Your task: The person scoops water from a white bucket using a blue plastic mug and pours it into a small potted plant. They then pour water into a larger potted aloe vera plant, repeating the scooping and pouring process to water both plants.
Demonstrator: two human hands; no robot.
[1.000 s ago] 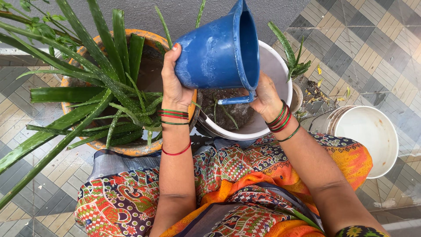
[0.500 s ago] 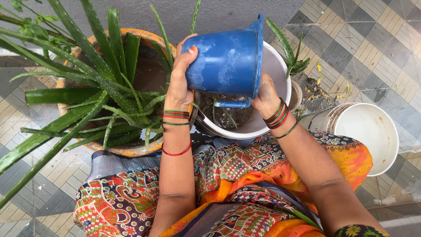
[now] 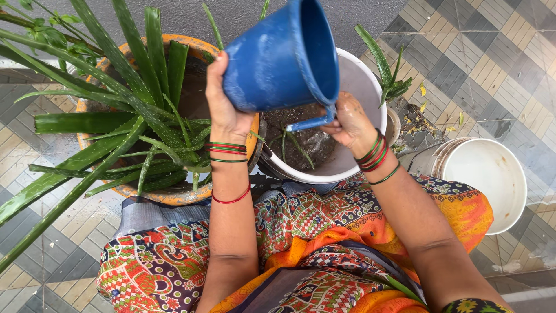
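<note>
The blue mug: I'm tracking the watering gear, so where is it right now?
The blue mug is top centre of the head view, tilted above the white pot, left hand on its base, right hand at its handle.

The blue mug (image 3: 278, 58) looks like smooth plastic, its outside dulled by pale smears. The white pot (image 3: 362, 87) under it is glossy plastic holding dark, crumbly wet soil (image 3: 307, 142). The orange pot (image 3: 174, 194) seems glazed and chipped. The aloe leaves (image 3: 116, 98) are waxy. The white bucket (image 3: 489, 179) is scuffed plastic. The floor (image 3: 486, 64) is matt tile, the patterned cloth (image 3: 313, 232) soft.
</note>
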